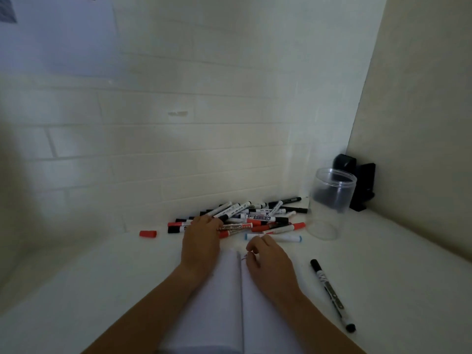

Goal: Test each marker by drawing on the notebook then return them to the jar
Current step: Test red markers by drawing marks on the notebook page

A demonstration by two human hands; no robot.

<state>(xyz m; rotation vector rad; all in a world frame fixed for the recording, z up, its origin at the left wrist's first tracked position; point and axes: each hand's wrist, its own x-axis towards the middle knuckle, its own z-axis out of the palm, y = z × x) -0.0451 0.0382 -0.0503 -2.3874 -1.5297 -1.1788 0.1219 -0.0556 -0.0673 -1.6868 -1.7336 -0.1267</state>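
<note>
red, black and blue markers (255, 218), white notebook (229, 302), clear jar (329, 203)

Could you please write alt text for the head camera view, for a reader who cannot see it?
A person's left hand reaches into a pile of markers on a white table, while the right hand rests on an open notebook. A clear jar stands empty to the right, with a black marker lying apart.

clear plastic jar (329, 203), matt paper notebook (229, 302)
</note>
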